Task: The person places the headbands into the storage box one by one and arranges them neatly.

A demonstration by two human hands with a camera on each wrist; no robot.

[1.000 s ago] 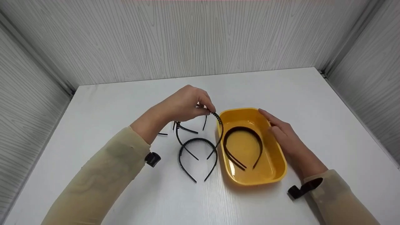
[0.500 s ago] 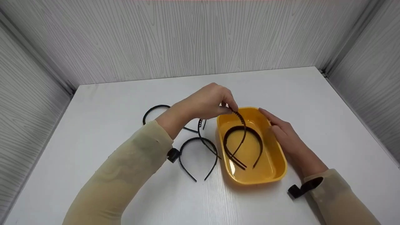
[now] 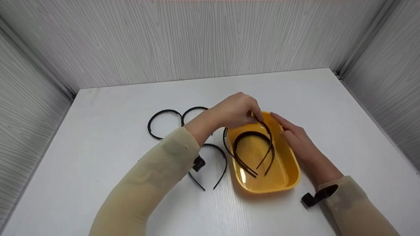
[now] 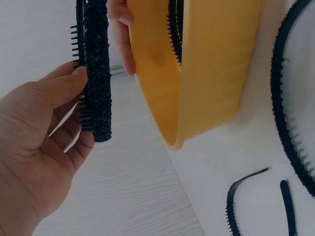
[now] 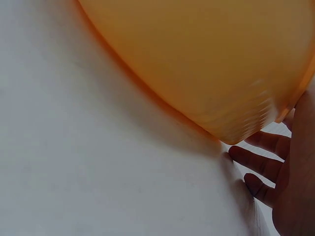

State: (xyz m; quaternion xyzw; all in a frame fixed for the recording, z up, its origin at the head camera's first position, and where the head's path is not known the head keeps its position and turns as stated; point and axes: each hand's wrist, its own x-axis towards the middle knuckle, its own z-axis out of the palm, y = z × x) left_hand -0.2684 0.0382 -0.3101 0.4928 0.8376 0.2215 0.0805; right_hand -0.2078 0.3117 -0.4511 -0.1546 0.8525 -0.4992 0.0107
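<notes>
L hand [image 3: 237,109] pinches a blk headband [image 4: 99,98] btwn thumb & fingers, partly over the yellow tub [image 3: 286,173], w/ inner bands [image 3: 250,133] lying in it. R hand [image 3: 301,144], fingers fairly straight, touches tub's R side. Loose bands [image 3: 226,161] on desk [image 3: 295,90].

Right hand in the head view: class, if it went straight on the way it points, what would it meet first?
The yellow tray, most likely: the right hand appears to rest against its side.
</notes>
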